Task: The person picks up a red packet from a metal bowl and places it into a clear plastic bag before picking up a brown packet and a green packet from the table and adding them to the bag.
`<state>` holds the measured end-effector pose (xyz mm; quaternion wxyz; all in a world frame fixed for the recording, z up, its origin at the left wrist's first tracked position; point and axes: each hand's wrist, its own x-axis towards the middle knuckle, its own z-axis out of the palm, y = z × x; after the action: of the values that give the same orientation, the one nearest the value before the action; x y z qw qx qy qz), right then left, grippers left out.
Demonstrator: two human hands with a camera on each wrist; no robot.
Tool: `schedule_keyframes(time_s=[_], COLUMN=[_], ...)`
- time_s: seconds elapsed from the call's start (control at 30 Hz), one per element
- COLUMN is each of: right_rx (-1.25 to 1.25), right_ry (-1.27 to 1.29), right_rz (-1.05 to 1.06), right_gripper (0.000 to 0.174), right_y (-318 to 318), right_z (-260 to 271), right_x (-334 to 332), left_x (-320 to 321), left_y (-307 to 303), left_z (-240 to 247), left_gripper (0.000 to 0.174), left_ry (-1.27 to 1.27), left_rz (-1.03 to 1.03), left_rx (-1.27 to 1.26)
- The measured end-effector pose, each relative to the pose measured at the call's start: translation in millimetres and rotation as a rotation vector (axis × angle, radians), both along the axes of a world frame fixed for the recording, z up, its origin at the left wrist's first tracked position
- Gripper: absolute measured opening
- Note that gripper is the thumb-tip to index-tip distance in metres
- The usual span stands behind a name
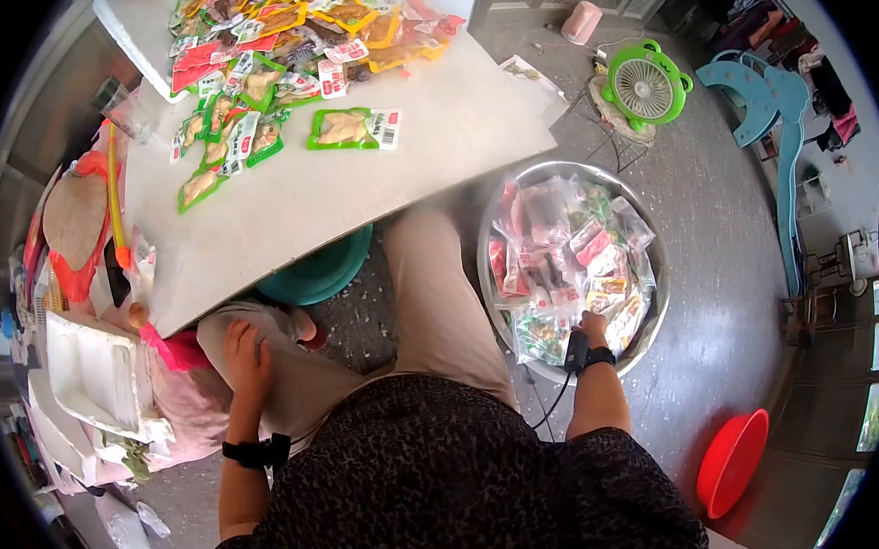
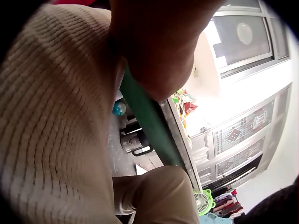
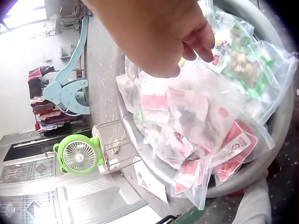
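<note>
In the head view the left hand (image 1: 248, 359) lies on the left thigh with its fingers relaxed; it holds nothing. Its dark underside (image 2: 159, 51) fills the top of the left wrist view. The right hand (image 1: 591, 328) is over the near part of a round metal basin (image 1: 661, 308) heaped with clear plastic bags (image 1: 541, 214) of small food packets. In the right wrist view the fingers of the right hand (image 3: 156, 35) bend down among the bags (image 3: 187, 105), beside a green-edged packet (image 3: 245, 67). Whether they pinch a bag is hidden.
A pale table (image 1: 452, 125) carries a pile of colourful packets (image 1: 278, 34) and a single green-edged packet (image 1: 342, 128). Under it stands a green basin (image 1: 325, 271). A green fan (image 1: 645, 83), a red basin (image 1: 733, 463) and a white foam box (image 1: 97, 377) are around the person.
</note>
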<state>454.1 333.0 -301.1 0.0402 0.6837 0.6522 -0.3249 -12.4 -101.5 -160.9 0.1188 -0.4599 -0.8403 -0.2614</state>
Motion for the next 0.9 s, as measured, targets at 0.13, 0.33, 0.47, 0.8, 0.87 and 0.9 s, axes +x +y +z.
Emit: schedule_keyframes(time_s=[0.13,0.33,0.47,0.8,0.87,0.9], right_rx=[0.235,0.266,0.374,0.296,0.275,0.346], right_ry=[0.104,0.074,0.153,-0.169,-0.183,-0.153], right_rz=[-0.375,0.105,0.277,0.385,0.435,0.474], right_gripper=[0.019,0.033,0.046,0.037,0.028,0.032], right_y=[26,53,46,51,67,66], right_z=[-55,-2,-24,-27,-40,-24], right_x=[7,-113,-183,-266,-263,-265], left_x=[-5,-5,-6,-9,-9,-10], left_y=[-21,-26,-20,-8,-6,-7], left_z=[13,9,10,23,24,26], left_gripper=[0.026,0.025,0.025,0.026,0.025,0.025], left_ry=[0.041,0.113,0.117,0.093,0.092,0.093], left_rz=[0.141,0.238,0.271,0.316,0.328,0.332], left_rx=[-0.091,-0.114,-0.133,-0.164,-0.156,-0.158])
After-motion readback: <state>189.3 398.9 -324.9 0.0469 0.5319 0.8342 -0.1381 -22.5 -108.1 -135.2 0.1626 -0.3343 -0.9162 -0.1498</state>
